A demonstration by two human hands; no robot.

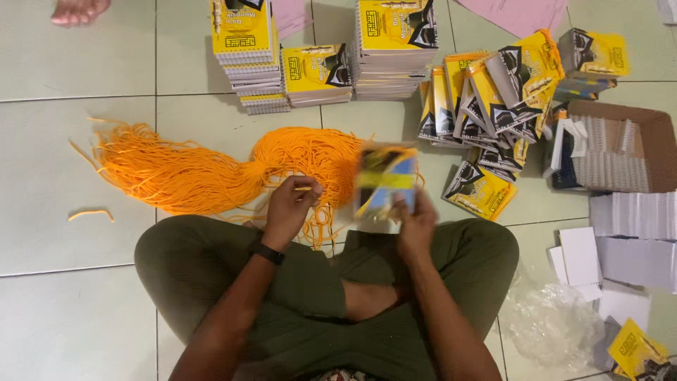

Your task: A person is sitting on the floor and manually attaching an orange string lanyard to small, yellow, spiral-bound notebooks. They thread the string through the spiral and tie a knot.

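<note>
Person sits cross-legged on tile floor (63, 296), work kept over lap for reach. Right hand (415, 224) grasps small yellow-blue booklet (384, 180), lifted upright, motion-blurred. Left hand (288, 208) pinches single orange cord (321, 222) from big orange cord bundle (211, 169) spread just ahead. Three neat booklet stacks (317, 53) at back, one loose leaning heap (493, 99) to right. One cardboard box (635, 148) with white pads. One other person's bare foot (79, 10) top left.
</note>
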